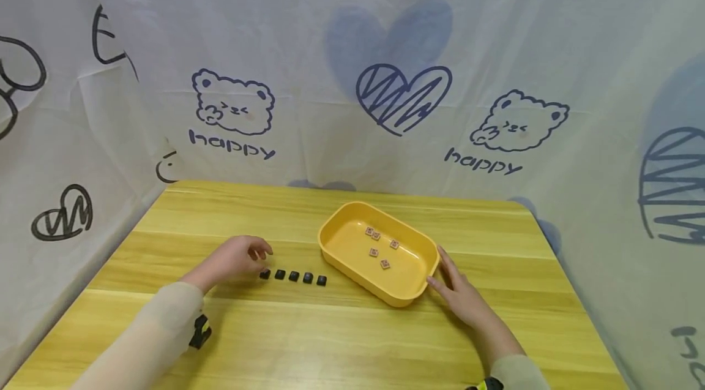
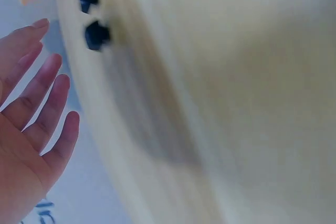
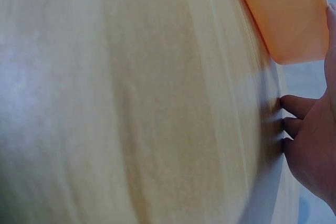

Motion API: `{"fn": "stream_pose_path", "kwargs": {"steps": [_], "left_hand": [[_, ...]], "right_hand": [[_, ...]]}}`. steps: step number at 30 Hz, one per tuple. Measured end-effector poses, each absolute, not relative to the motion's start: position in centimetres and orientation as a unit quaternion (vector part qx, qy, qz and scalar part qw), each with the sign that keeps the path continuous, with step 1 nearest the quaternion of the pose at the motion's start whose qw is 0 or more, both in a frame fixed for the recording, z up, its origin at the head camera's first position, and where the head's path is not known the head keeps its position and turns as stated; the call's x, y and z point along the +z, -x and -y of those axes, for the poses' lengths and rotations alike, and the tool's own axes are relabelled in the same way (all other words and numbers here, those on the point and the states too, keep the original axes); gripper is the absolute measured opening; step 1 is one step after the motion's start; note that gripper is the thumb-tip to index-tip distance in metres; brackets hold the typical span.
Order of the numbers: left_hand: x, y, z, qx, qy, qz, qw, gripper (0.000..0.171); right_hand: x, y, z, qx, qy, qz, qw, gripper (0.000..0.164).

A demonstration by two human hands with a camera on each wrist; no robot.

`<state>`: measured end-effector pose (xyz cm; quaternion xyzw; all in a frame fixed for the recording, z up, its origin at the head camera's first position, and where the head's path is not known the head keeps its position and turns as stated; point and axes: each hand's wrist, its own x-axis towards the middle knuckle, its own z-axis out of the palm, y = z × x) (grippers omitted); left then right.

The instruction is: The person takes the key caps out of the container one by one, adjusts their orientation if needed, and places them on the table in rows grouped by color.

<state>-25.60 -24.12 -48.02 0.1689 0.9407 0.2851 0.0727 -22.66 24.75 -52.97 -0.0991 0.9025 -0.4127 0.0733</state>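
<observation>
A row of several small black keycap-like pieces (image 1: 294, 276) lies on the table left of a yellow tray (image 1: 352, 271). My left hand (image 1: 246, 256) is above the row's left end, its fingers loosely bent. In the left wrist view that hand (image 2: 37, 114) has spread fingers and an empty palm, apart from the nearest black piece (image 2: 96, 35). Inside the tray lie several small pinkish square pieces (image 1: 374, 252) with marked tops. My right hand (image 1: 461, 297) touches the tray's right end with thumb and extended fingers. In the right wrist view, other fingertips (image 3: 290, 103) are near the tabletop.
The yellow wood-grain table (image 1: 330, 341) ends at the back against a pale curtain (image 1: 308, 29) printed with hearts and bears. More curtain (image 1: 44, 151) hangs along the left side.
</observation>
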Motion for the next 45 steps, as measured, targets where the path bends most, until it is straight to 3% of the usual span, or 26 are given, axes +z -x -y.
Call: {"fn": "stream_pose_path", "kwargs": {"steps": [24, 45], "left_hand": [[-42.9, 29.2, 12.7, 0.227, -0.302, -0.924, 0.06, 0.027], [-43.1, 31.0, 3.9, 0.101, -0.412, -0.898, 0.115, 0.025]], "right_hand": [[-53.0, 22.6, -24.9, -0.411, 0.097, -0.903, 0.075, 0.076], [-52.5, 22.7, -24.6, -0.408, 0.084, -0.906, 0.069, 0.076]]}}
